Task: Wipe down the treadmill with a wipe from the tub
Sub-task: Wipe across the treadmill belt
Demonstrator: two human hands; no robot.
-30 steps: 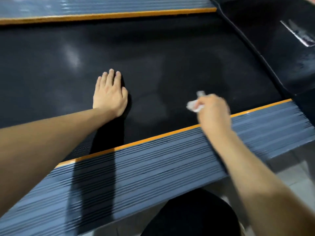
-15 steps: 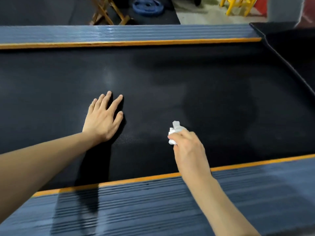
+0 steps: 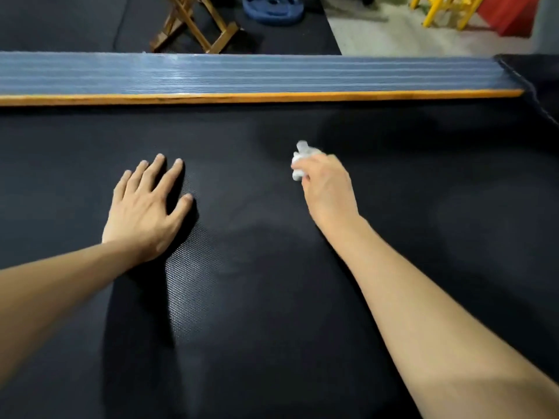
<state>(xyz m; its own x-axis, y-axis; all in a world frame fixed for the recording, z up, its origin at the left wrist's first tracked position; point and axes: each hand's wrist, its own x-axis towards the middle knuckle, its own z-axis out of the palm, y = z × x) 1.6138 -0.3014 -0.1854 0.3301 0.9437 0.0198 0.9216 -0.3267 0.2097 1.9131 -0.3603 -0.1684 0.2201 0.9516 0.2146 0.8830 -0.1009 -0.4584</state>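
left hand (image 3: 145, 207) flat, right hand (image 3: 328, 189) around wipe (image 3: 299, 164)

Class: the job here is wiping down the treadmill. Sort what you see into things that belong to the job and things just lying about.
Belongs to the job:
wipe
right hand
left hand
treadmill belt
side rail

Just lying about:
wooden stool
weight plate
yellow frame
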